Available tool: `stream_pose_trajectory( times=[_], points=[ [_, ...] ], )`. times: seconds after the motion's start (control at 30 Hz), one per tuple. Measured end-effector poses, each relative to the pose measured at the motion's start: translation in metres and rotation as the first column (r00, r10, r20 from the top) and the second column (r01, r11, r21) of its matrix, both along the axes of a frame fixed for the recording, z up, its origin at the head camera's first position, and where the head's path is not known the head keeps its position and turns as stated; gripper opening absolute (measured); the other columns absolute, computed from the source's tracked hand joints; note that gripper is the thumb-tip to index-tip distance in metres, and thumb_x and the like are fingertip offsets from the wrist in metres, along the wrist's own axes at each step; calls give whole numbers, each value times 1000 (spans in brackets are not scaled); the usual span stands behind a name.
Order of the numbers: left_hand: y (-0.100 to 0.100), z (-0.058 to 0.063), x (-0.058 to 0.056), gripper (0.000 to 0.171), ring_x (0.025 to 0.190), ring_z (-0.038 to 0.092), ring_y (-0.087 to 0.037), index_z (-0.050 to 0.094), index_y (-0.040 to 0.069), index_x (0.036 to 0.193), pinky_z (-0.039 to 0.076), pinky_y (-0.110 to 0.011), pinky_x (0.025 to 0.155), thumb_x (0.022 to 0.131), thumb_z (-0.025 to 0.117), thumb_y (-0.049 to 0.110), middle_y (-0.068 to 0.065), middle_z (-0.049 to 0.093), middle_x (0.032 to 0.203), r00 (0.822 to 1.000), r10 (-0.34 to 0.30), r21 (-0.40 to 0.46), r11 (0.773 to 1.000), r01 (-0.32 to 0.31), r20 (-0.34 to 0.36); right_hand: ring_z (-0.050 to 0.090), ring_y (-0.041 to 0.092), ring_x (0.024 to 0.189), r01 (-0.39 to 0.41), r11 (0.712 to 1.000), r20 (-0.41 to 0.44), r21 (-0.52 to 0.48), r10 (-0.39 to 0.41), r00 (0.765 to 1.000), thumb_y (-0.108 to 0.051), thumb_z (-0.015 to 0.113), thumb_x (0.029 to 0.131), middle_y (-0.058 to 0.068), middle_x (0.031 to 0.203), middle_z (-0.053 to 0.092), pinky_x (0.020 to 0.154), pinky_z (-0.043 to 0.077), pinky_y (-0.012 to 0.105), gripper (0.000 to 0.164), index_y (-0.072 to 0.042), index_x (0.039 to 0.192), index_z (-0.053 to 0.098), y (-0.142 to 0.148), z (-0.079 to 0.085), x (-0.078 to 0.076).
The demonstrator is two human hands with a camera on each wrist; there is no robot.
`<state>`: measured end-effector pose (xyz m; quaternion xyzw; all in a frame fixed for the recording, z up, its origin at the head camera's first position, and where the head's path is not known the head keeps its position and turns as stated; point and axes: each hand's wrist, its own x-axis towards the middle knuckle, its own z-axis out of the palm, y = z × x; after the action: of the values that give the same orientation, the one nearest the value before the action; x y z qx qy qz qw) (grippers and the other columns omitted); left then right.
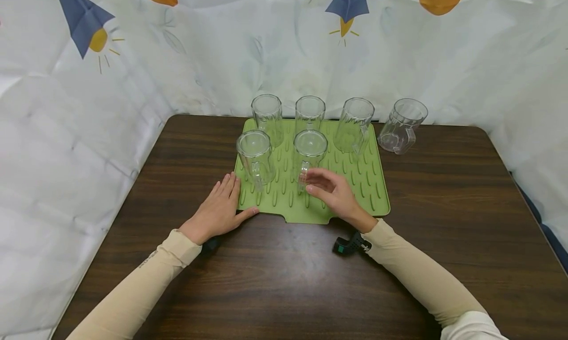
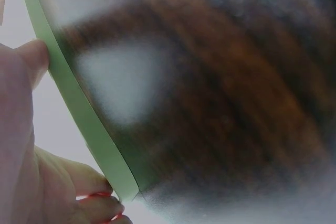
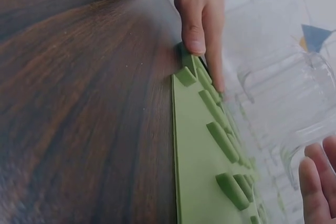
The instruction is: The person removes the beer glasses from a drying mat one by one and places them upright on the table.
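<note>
A green ribbed mat (image 1: 355, 202) lies on the table with clear glass mugs on it. My left hand (image 1: 217, 209) rests flat at the mat's front left corner, fingers spread and thumb along its front edge; the left wrist view shows the fingers against the green edge (image 2: 89, 114). My right hand (image 1: 330, 189) is at the handle of the front middle mug (image 1: 310, 145), thumb apart from the fingers. In the right wrist view its fingertips (image 3: 315, 177) are straight, right beside the glass handle (image 3: 291, 156). Another mug (image 1: 254, 148) stands front left, close to my left fingertips.
Three more mugs form the back row: left mug (image 1: 267, 116), middle mug (image 1: 310, 112) and right mug (image 1: 355, 120). One mug (image 1: 403, 123) stands on the dark wooden table (image 1: 443, 197), right of the mat. A patterned white cloth (image 1: 213, 49) hangs behind.
</note>
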<state>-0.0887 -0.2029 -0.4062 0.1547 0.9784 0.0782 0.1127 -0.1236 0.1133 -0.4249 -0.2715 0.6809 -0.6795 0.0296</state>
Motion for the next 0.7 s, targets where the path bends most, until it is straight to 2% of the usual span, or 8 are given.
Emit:
stream_pose_trajectory(
  times=[0.27, 0.53, 0.7],
  points=[
    [0, 1, 0, 99, 161, 12, -46, 18, -12, 161, 19, -61, 131, 103, 51, 61, -33, 12, 170, 1000, 3, 3, 1000, -3, 2, 68, 0, 113, -33, 999, -11, -14, 33, 999, 10, 62, 93, 41, 126, 62, 101, 58, 22, 39, 19, 130, 57, -5, 1, -1],
    [0, 1, 0, 99, 161, 13, -47, 19, -12, 160, 20, -61, 131, 103, 52, 61, -33, 13, 170, 1000, 1, 3, 1000, -1, -3, 70, 4, 116, -68, 998, -13, -8, 68, 998, 11, 60, 93, 40, 127, 63, 101, 60, 34, 39, 17, 132, 57, -8, 1, -1],
    [0, 0, 0, 98, 161, 13, -47, 19, -12, 160, 19, -61, 131, 103, 52, 61, -33, 13, 170, 1000, -1, 3, 1000, 1, -5, 71, 5, 115, -62, 998, -10, -13, 62, 998, 11, 62, 93, 38, 127, 64, 98, 61, 29, 39, 15, 131, 59, -10, 0, -1]
  ],
)
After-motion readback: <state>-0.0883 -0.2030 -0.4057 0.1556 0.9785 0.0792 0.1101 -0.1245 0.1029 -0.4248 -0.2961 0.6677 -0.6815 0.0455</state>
